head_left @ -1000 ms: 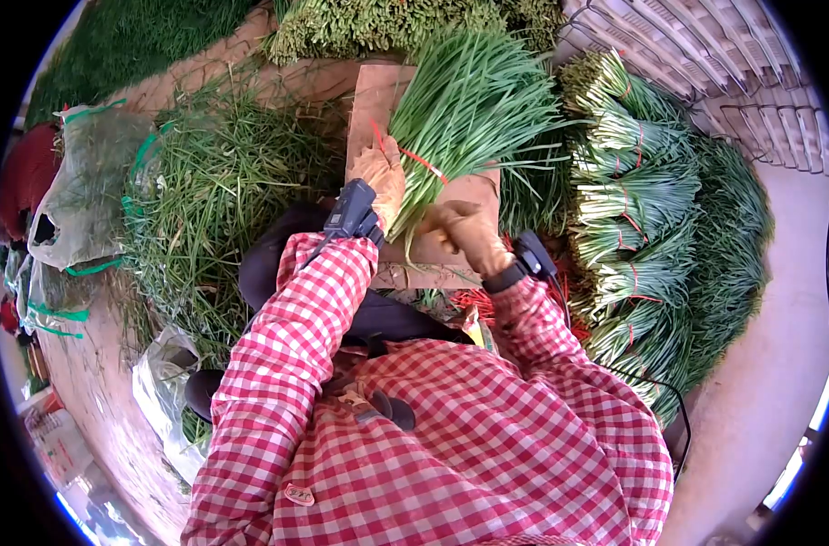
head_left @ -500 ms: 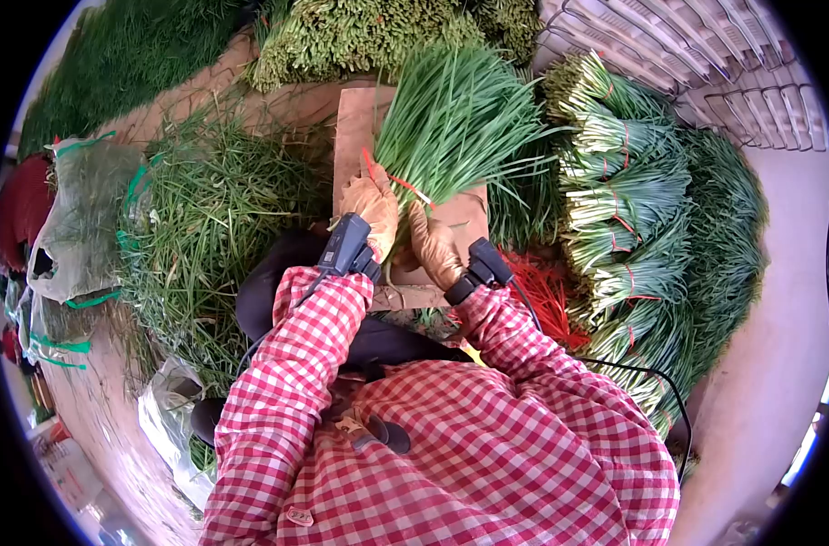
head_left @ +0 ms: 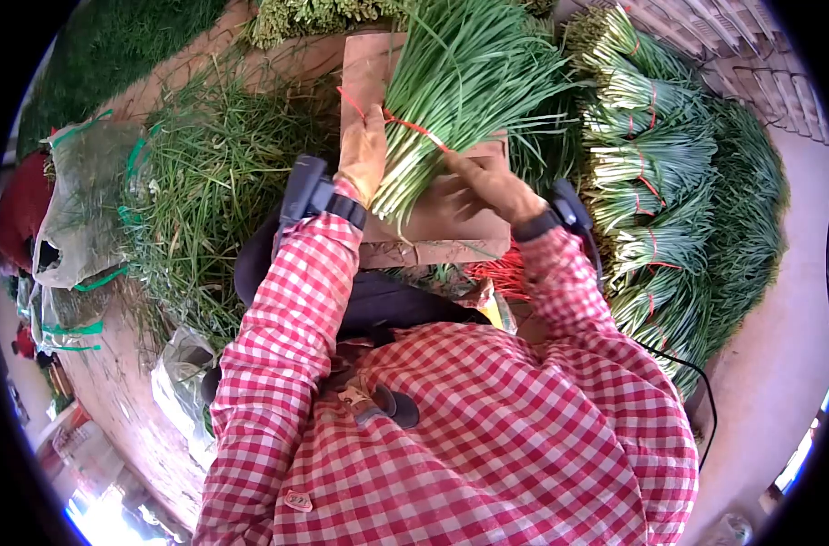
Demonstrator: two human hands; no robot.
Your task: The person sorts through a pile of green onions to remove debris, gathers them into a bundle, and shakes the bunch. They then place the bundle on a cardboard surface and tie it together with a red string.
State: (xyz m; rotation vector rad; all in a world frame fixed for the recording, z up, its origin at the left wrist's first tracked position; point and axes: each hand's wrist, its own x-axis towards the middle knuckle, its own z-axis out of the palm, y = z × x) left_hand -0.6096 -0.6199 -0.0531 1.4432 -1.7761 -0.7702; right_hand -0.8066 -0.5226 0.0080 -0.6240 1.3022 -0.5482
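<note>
A bunch of green chives point(head_left: 469, 82) with pale cut stems lies across a cardboard-coloured board point(head_left: 437, 232) in front of me. A red tie point(head_left: 410, 126) crosses the stems. My left hand point(head_left: 363, 153), in a tan glove, is closed at the left side of the stems, pinching the tie, whose loose end sticks out beyond the fingers. On the other side, my right hand point(head_left: 496, 187), gloved too, has its fingertips closed on the tie's right end. Its lower fingers are smeared by motion. The tie's underside is hidden by the chives.
Tied chive bunches point(head_left: 656, 182) are stacked at the right. Loose red ties point(head_left: 501, 273) lie below the board. A heap of loose greens point(head_left: 223, 209) and plastic bags point(head_left: 91, 205) are at the left. Metal racks point(head_left: 751, 73) stand at the upper right.
The tie now stretches taut across the stems. My hands have moved apart, the right one further right, and the stem ends show more fully. The whole view has shifted slightly.
</note>
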